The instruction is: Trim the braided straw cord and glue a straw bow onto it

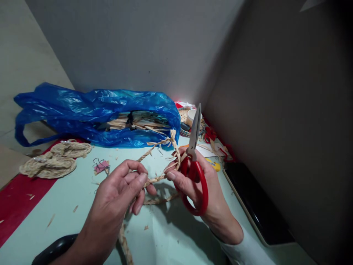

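cord (157, 179) pinched in both hands (118, 189), partly hidden there and cut off below, scissors (192, 153) partly masking the right hand (211, 189)

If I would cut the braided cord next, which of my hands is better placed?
Probably the right hand: it carries the red-handled scissors, while the left hand pinches the braided cord and holds no tool.

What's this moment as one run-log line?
left hand: pinching braided cord | right hand: red-handled scissors, same cord | blue bag: beyond, dry strips inside
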A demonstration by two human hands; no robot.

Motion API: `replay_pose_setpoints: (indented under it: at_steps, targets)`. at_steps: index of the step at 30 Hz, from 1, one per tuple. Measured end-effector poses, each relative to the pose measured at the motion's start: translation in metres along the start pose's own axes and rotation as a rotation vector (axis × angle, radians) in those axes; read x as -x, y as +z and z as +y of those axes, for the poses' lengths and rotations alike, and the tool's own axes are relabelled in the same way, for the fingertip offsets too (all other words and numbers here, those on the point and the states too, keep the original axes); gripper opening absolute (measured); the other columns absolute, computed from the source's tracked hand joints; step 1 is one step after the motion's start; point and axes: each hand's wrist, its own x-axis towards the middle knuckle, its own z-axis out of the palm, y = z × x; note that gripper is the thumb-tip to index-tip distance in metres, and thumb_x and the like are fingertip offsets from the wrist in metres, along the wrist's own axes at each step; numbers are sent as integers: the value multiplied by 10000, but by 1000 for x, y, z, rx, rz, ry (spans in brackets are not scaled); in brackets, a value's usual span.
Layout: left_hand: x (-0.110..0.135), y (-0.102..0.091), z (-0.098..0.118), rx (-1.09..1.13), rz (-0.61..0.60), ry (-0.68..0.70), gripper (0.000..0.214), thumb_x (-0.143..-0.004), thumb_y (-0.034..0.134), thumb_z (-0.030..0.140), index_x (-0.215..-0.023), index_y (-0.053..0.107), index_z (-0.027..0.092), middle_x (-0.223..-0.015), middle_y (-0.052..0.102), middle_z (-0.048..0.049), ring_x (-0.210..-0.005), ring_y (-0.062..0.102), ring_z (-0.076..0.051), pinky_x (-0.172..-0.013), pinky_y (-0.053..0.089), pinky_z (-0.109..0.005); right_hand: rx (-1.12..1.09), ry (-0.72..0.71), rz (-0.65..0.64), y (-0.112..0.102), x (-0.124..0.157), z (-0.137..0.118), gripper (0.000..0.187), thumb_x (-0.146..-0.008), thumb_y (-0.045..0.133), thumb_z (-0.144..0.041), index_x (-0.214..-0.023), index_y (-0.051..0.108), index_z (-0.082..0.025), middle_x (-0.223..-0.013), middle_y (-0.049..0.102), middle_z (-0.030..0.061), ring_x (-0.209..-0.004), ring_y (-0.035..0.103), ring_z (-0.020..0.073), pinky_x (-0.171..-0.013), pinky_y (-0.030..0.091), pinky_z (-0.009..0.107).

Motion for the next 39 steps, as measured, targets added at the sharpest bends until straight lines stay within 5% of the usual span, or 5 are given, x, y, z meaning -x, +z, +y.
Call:
replay_pose_setpoints:
  at_steps: [6,15,19,26,39]
  targets:
    - [5,2,0,-148,67,94,167,-807,730,385,-952,725,302,-710,755,6,-723,679,-149,-600,481,-165,10,8,16,-3,0,0,322,-804,782,-370,-934,527,-223,-775,638,-35,-584,535,99,-520,388,231]
    - [-1,-8,5,-200,20,-14,151,-759,769,394,-827,789,260,-741,776,-1,-608,621,-131,-505,456,-177,105,-94,14,-5,0,2,284,-814,771,-316,-974,552,-231,-787,656,-32,-621,607,111,-530,454,208]
    - [3,-5,7,-397,218,186,66,-769,729,337,-763,761,280,-722,759,34,-674,676,-154,-592,514,-199,462,-315,51,-11,6,-2,251,-878,704,-255,-1097,582,-256,-835,660,-26,-689,621,121,-628,494,224]
    - [3,-9,7,-958,407,936,152,-863,567,101,-864,609,247,-701,689,44,-521,587,-112,-560,462,-233,913,-548,-112,-8,18,-9,223,-829,599,-143,-1039,571,-212,-744,603,-7,-619,559,146,-552,428,247]
    - [-12,-27,-9,-1223,363,1265,174,-866,659,42,-1025,675,109,-815,795,-88,-774,728,-182,-838,487,-268,1151,-319,-149,-20,17,-13,164,-800,593,-216,-956,640,-235,-798,649,35,-689,602,218,-576,426,301]
